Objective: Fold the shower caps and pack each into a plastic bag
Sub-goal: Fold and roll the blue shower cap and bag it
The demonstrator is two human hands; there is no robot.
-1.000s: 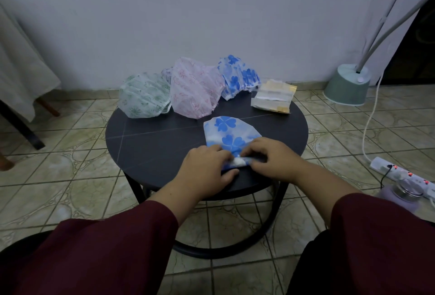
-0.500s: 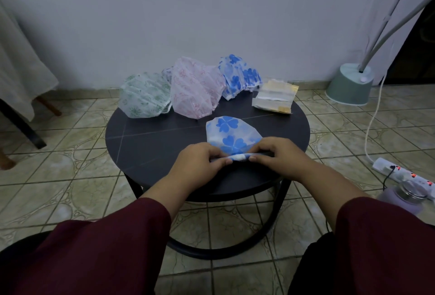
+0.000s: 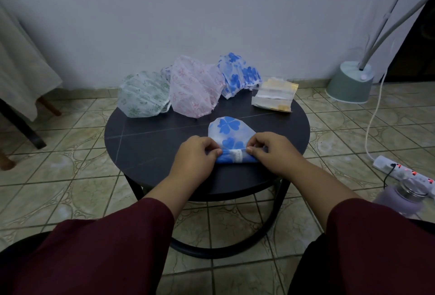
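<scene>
A white shower cap with blue flowers [image 3: 229,133] lies flattened near the front of the round dark table [image 3: 150,144]. Its near, elastic edge is rolled into a narrow band. My left hand [image 3: 196,155] pinches the left end of that band, and my right hand [image 3: 266,151] pinches the right end. At the back of the table sit a green-patterned cap [image 3: 143,94], a pink cap [image 3: 194,87] and a second blue-flowered cap [image 3: 239,75]. A stack of plastic bags [image 3: 274,94] lies at the back right.
A grey-green lamp base [image 3: 349,82] with white stems stands on the tiled floor at right. A white power strip [image 3: 400,172] and a purple bottle [image 3: 402,197] lie at the right near my arm. A cloth-draped table [image 3: 21,75] stands at left.
Both hands have rolled the cap's near edge up and away, shifting from pressing it flat to pinching the rolled band's ends. The visible part of the cap is shorter.
</scene>
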